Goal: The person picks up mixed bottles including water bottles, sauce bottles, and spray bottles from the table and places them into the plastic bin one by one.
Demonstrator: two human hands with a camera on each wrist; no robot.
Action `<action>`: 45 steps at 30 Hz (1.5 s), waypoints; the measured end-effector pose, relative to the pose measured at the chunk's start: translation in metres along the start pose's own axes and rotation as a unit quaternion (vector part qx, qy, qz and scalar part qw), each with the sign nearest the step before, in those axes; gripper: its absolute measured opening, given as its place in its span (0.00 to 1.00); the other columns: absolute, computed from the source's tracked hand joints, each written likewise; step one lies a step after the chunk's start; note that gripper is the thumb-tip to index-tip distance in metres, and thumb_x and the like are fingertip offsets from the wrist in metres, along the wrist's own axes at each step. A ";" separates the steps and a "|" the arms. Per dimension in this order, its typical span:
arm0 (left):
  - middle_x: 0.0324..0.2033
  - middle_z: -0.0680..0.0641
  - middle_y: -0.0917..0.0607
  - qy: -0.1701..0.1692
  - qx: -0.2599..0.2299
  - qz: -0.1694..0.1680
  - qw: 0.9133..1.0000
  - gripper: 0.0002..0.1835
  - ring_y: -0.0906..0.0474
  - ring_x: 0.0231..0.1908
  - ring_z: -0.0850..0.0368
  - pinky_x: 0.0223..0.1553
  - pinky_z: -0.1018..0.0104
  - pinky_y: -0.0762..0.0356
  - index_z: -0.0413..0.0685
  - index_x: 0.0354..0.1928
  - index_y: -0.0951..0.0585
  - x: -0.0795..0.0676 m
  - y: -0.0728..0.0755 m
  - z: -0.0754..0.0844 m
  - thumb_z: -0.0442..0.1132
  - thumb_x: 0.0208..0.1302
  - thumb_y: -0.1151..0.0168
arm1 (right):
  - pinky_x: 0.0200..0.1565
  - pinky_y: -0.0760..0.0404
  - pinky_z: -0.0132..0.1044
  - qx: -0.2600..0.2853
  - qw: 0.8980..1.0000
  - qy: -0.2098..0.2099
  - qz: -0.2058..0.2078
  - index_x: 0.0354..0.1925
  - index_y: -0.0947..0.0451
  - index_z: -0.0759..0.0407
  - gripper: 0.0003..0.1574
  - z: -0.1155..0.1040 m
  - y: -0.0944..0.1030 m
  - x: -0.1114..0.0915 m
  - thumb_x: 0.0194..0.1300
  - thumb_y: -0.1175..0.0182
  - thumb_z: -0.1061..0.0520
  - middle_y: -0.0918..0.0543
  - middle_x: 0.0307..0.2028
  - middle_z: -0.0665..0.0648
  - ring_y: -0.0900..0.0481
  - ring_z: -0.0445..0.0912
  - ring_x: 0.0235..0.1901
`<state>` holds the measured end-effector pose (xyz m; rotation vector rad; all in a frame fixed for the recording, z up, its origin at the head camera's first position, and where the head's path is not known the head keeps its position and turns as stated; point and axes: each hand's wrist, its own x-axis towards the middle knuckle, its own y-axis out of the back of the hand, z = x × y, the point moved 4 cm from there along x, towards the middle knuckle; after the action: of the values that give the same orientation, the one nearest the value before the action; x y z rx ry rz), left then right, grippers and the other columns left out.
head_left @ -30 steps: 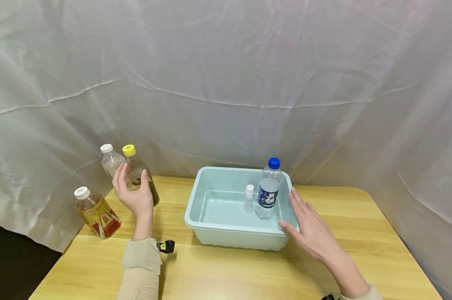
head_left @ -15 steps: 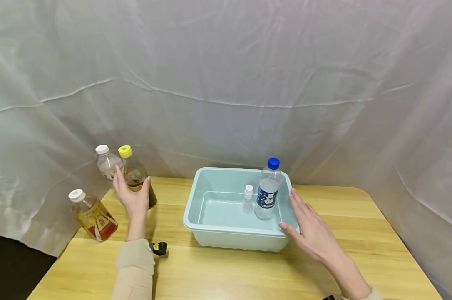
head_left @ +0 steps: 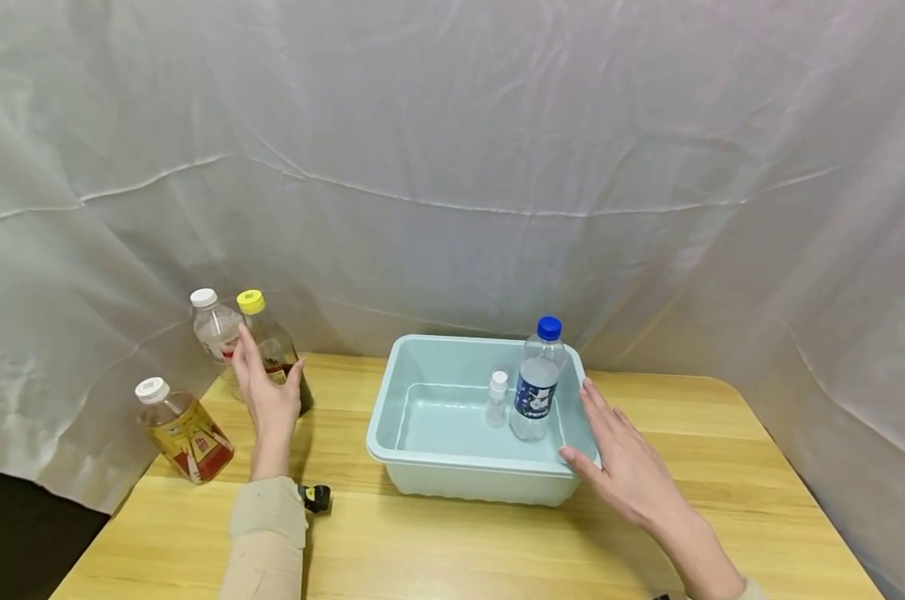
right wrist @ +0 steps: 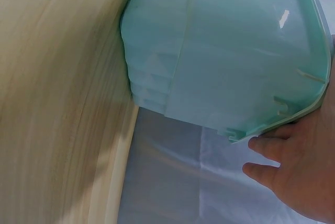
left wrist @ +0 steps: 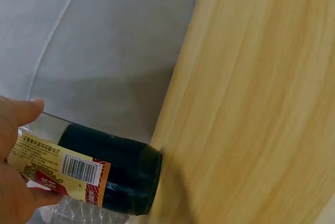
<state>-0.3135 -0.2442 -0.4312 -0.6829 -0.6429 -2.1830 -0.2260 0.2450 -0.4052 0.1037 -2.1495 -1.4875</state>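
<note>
Head: tub [head_left: 482, 483] holds blue-capped bottle [head_left: 537, 393], small bottle [head_left: 496, 402] (contents unclear).

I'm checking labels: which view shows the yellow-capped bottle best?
Left wrist view: the bottle shows its label and barcode large there. The head view shows its yellow cap, but the left hand partly hides the bottle; the right wrist view doesn't show it.

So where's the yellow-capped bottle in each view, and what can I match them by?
Head: left of centre, the yellow-capped bottle partly behind the left hand.
Left wrist: lower left, lying sideways across the picture, its label showing and its top out of sight.
Right wrist: not in it.
Shared landmark: the wooden table, in all three views.
</note>
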 end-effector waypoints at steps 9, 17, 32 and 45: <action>0.64 0.41 0.38 -0.017 0.000 0.015 1.000 0.53 0.41 0.65 0.48 0.67 0.53 0.43 0.59 0.74 0.48 -0.001 0.002 -0.002 0.28 0.51 0.30 | 0.68 0.45 0.52 -0.001 1.000 0.001 0.005 0.74 0.54 0.58 0.50 0.000 -0.001 -0.001 0.67 0.47 0.37 0.57 0.75 0.51 0.47 0.55 0.70; 0.61 0.38 0.35 -0.041 -0.011 0.033 0.999 0.53 0.39 0.63 0.47 0.66 0.55 0.42 0.54 0.73 0.45 -0.001 0.003 0.004 0.26 0.47 0.28 | 0.67 0.44 0.53 0.002 1.000 -0.006 0.000 0.74 0.54 0.58 0.50 0.000 -0.001 -0.001 0.67 0.48 0.37 0.58 0.75 0.50 0.48 0.55 0.71; 0.63 0.42 0.35 -0.032 -0.024 0.034 0.999 0.52 0.38 0.63 0.51 0.65 0.56 0.40 0.56 0.73 0.44 0.002 0.007 0.021 0.31 0.48 0.26 | 0.70 0.49 0.47 0.002 1.000 -0.006 -0.003 0.74 0.55 0.58 0.50 0.001 -0.002 0.000 0.67 0.48 0.37 0.58 0.75 0.51 0.49 0.55 0.71; 0.61 0.44 0.33 -0.065 -0.044 0.039 0.996 0.53 0.38 0.63 0.54 0.64 0.55 0.40 0.63 0.73 0.45 0.006 0.011 0.052 0.34 0.48 0.25 | 0.67 0.44 0.54 0.001 1.000 0.000 0.001 0.74 0.55 0.58 0.50 0.001 -0.002 0.001 0.67 0.48 0.37 0.59 0.75 0.50 0.48 0.56 0.70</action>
<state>-0.2947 -0.2209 -0.3866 -0.8875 -0.5789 -2.1181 -0.2273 0.2452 -0.4068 0.1024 -2.1510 -1.4846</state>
